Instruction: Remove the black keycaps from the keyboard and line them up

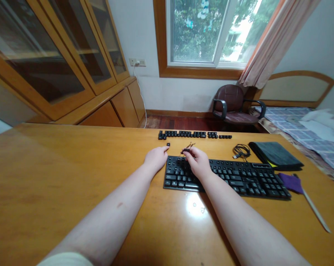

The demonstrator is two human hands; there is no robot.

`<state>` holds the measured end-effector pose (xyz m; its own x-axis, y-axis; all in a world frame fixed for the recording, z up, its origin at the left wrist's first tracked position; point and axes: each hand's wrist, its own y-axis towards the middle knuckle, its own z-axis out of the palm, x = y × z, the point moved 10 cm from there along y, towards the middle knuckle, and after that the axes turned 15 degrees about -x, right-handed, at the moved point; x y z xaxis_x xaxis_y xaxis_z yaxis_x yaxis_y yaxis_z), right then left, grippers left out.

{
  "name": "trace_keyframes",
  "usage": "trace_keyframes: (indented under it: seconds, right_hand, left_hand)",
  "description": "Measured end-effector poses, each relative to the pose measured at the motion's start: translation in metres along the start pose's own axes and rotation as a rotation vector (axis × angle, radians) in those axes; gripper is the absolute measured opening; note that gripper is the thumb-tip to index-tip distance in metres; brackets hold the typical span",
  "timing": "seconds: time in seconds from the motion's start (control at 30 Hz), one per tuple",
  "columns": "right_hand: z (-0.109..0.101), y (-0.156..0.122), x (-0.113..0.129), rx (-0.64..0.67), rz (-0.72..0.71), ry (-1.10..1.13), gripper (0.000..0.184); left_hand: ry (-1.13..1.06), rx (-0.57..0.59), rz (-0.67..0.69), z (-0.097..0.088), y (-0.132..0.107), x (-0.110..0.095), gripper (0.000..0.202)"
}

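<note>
A black keyboard [228, 177] lies on the wooden table, its upper rows showing bare switch spots without caps. My right hand [199, 162] is over its upper left part, fingers pinched on a small black keycap puller [186, 150] with thin wire prongs. Beyond the keyboard's left corner, my left hand [156, 159] rests on the table, holding nothing. Its index finger stretches to a loose black keycap [168, 144], at or very near touching; the other fingers are mostly hidden. Loose keycaps [185, 134] stand in a row along the table's far edge.
Right of the keycaps lie a coiled cable [241, 151] and a folded dark cloth [276, 155]. A brush with a purple head [291, 183] sits by the keyboard's right end. Past the table [72, 177] are a chair [230, 105], a bed and a glass-door cabinet.
</note>
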<state>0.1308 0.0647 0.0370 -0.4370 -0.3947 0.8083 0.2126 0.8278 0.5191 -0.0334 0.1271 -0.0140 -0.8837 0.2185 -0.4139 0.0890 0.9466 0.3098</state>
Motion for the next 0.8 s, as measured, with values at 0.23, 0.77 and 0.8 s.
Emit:
trace_keyframes:
  seconds: [0.23,0.77,0.8]
  right_hand:
    - [0.000,0.001,0.002,0.009,-0.009,-0.012,0.020]
    - [0.004,-0.001,-0.007,0.017,0.041,0.019,0.021]
    - [0.004,-0.001,-0.008,0.018,0.044,0.018,0.022]
  left_hand:
    - [-0.012,-0.030,-0.027,0.001,0.004,0.008,0.038]
    - [0.046,0.035,0.023,0.005,0.019,0.007,0.040]
    - [0.056,0.040,0.032,0.005,0.020,0.006,0.040]
